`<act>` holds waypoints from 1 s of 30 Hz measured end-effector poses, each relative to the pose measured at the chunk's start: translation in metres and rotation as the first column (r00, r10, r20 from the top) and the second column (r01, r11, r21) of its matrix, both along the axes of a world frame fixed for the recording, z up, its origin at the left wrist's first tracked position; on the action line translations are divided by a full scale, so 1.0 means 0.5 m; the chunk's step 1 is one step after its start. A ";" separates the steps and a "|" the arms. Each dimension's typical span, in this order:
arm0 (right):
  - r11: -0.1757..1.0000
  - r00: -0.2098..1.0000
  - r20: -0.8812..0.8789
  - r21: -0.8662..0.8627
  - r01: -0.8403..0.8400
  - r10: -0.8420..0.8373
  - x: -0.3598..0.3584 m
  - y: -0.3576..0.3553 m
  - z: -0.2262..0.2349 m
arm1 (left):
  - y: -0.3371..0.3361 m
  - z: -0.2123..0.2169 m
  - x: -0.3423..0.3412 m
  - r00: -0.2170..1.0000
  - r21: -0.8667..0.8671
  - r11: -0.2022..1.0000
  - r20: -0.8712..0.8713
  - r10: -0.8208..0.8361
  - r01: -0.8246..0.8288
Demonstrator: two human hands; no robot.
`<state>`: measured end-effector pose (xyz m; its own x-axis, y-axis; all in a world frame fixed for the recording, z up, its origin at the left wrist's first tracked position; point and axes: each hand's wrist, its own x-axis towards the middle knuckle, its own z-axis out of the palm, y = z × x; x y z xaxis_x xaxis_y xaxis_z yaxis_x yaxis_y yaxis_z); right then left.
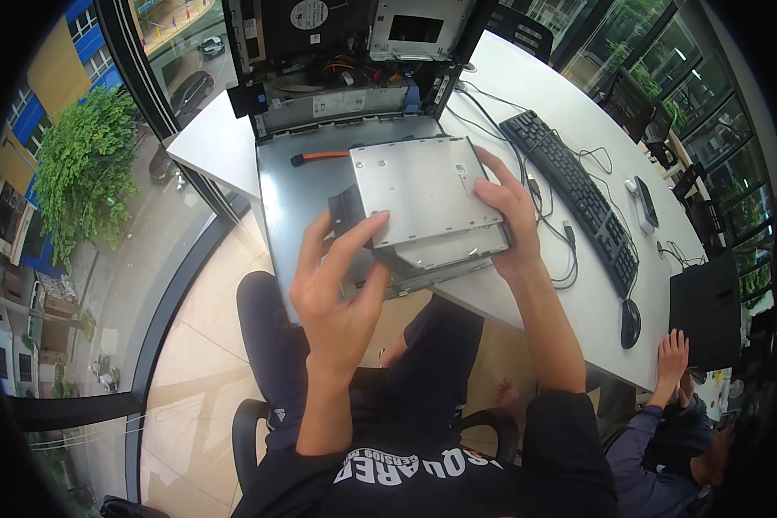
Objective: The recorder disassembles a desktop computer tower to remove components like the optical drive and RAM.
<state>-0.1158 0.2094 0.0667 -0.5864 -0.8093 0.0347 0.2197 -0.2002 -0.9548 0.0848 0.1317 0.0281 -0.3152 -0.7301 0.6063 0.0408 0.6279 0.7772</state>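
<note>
A flat silver optical drive [427, 186] is held between both hands, above the metal panel of an opened computer case [298, 203]. My left hand [332, 293] grips its near left corner, fingertips on the top face beside a dark bracket [345, 210]. My right hand [514, 220] wraps around the right edge, thumb on top and fingers partly hidden behind and below. Just beyond the drive's far left corner, an orange cable with a black plug [324, 156] lies on the panel. The case's inner bays and wiring show farther back.
On the white desk [600, 354] to the right lie a black keyboard [570, 194], a mouse [631, 323] and loose cables [570, 237]. A co-worker's hand [673, 354] touches a black panel-like object [706, 298] at far right. Glass windows stand at left.
</note>
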 end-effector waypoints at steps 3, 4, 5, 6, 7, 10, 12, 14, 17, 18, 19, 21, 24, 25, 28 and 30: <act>0.987 0.976 -0.147 0.001 -0.160 0.158 -0.017 0.013 -0.012 | -0.006 0.001 0.012 0.997 -0.017 0.997 -0.019 0.080 -0.081; 0.987 0.977 -0.148 0.001 -0.158 0.156 -0.017 0.016 -0.009 | -0.007 0.002 0.014 0.992 -0.061 0.990 -0.023 0.127 -0.128; 0.984 0.971 -0.163 -0.014 -0.180 0.175 -0.013 0.018 -0.007 | -0.007 0.005 0.017 0.991 -0.049 0.991 -0.042 0.126 -0.128; 0.979 0.965 -0.179 -0.030 -0.202 0.193 -0.011 0.018 -0.007 | -0.008 0.006 0.018 0.991 -0.048 0.990 -0.039 0.128 -0.130; 0.979 0.965 -0.175 -0.029 -0.204 0.196 -0.011 0.018 -0.007 | -0.009 0.006 0.018 0.992 -0.051 0.991 -0.041 0.122 -0.124; 0.972 0.964 -0.183 -0.093 -0.214 0.194 -0.007 0.016 -0.004 | -0.013 -0.002 0.024 0.997 -0.036 0.998 -0.045 0.056 -0.058; 0.980 0.974 -0.175 -0.112 -0.165 0.144 -0.009 0.015 -0.006 | -0.008 0.001 0.023 0.999 -0.017 1.000 -0.048 -0.012 0.011; 0.982 0.972 -0.187 -0.097 -0.162 0.142 -0.019 0.013 -0.012 | 0.011 0.024 0.024 0.846 0.456 0.795 -0.518 -0.129 0.400; 0.981 0.973 -0.165 -0.089 -0.175 0.159 -0.020 0.013 -0.013 | 0.006 0.032 0.034 0.813 0.496 0.718 -0.557 -0.169 0.488; 0.980 0.969 -0.183 -0.086 -0.181 0.163 -0.020 0.016 -0.013 | 0.008 0.035 0.027 0.798 0.512 0.696 -0.584 -0.147 0.504; 0.979 0.965 -0.201 -0.082 -0.188 0.168 -0.018 0.018 -0.014 | 0.013 0.038 0.019 0.799 0.520 0.698 -0.589 -0.125 0.492; 0.977 0.966 -0.204 -0.102 -0.185 0.162 -0.008 0.016 -0.012 | 0.004 0.019 0.034 0.802 0.558 0.644 -0.578 -0.150 0.523; 0.979 0.966 -0.227 -0.131 -0.153 0.121 0.000 0.013 -0.012 | -0.003 0.005 0.041 0.759 0.586 0.537 -0.629 -0.170 0.606; 0.982 0.965 -0.245 -0.142 -0.128 0.090 0.000 0.013 -0.012 | -0.006 0.004 0.045 0.679 0.552 0.464 -0.715 -0.164 0.693; 0.990 0.899 -0.438 -0.112 -0.088 0.030 -0.001 0.022 -0.015 | -0.008 0.007 0.039 0.707 0.588 0.450 -0.690 -0.155 0.673; 0.992 0.892 -0.452 -0.111 -0.059 0.002 0.009 0.023 -0.014 | -0.006 0.009 0.033 0.810 0.657 0.513 -0.568 -0.145 0.553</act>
<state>-0.1114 0.2209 0.0599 -0.4597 -0.7999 0.3858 -0.2202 -0.3182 -0.9221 0.1012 0.1286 0.0324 -0.5394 -0.8421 0.0003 0.5329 -0.3410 0.7744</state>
